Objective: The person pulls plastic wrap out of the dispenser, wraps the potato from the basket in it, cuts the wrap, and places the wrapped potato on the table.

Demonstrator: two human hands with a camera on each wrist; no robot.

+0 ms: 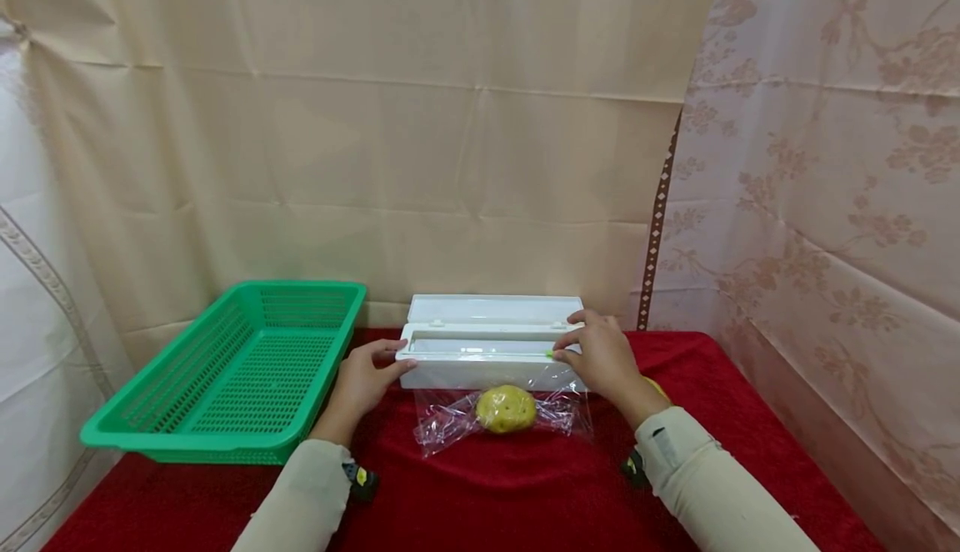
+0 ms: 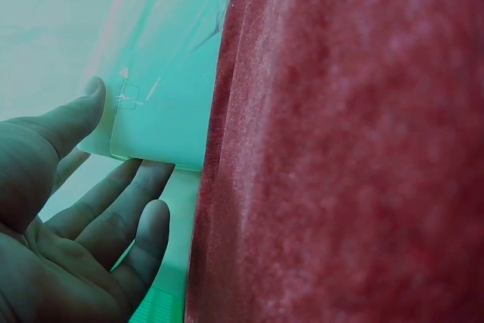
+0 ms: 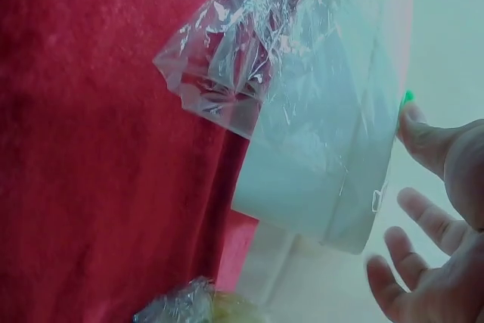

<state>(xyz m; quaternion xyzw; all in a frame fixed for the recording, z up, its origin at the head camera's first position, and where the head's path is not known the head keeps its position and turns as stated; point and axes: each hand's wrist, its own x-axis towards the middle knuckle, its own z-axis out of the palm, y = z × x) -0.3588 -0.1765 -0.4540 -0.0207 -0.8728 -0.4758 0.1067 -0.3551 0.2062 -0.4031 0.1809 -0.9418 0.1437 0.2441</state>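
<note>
A white cling film dispenser (image 1: 480,373) lies on the table with its lid (image 1: 495,308) tipped back. My left hand (image 1: 362,381) grips its left end, with the thumb at the front edge and fingers (image 2: 113,209) against the end. At the right part of the cutting rail, my right hand (image 1: 606,362) pinches a small green slider (image 1: 550,354); its other fingers are spread. Clear cling film (image 1: 450,425) hangs from the dispenser's front and wraps a yellow potato (image 1: 506,409), its sides bunched and twisted.
A green plastic basket (image 1: 112,433) stands at the left on the red tablecloth (image 1: 495,502). A second yellow item (image 3: 234,309) with film on it lies by my right wrist, mostly hidden in the head view. Beige curtain (image 1: 360,135) hangs behind the table.
</note>
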